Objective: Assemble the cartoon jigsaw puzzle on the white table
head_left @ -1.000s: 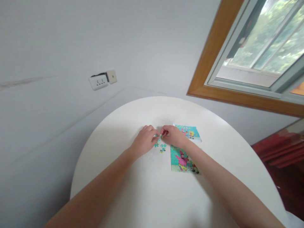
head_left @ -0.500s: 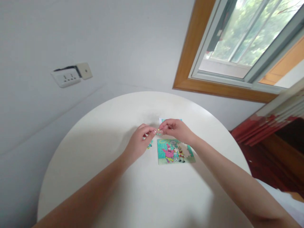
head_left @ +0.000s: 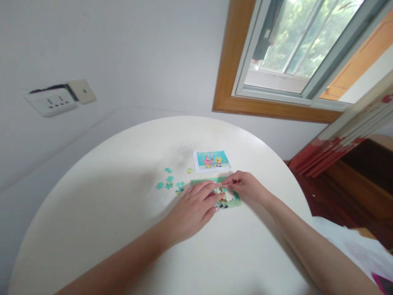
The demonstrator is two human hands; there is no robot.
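A partly filled cartoon jigsaw puzzle (head_left: 236, 202) lies on the white round table (head_left: 123, 209), with a gap showing pale at its right part. Across its left half lies my left hand (head_left: 196, 205), palm down with the fingers spread. My right hand (head_left: 245, 184) is at the upper right of the puzzle, thumb and fingers pinched together close to its surface; what they hold, if anything, is too small to name. Several loose teal pieces (head_left: 170, 179) are left of the puzzle, and a yellowish piece (head_left: 190, 170) lies above it.
Behind the puzzle lies a cartoon picture card (head_left: 211, 160). A wall with a socket (head_left: 55, 101) and a wood-framed window (head_left: 276, 114) stand beyond the table. A red and white curtain (head_left: 325, 155) hangs at the right.
Both hands have moved from above the puzzle down onto it. My left hand has spread over the puzzle's left half. The loose pieces and the card are now uncovered, and the view has shifted.
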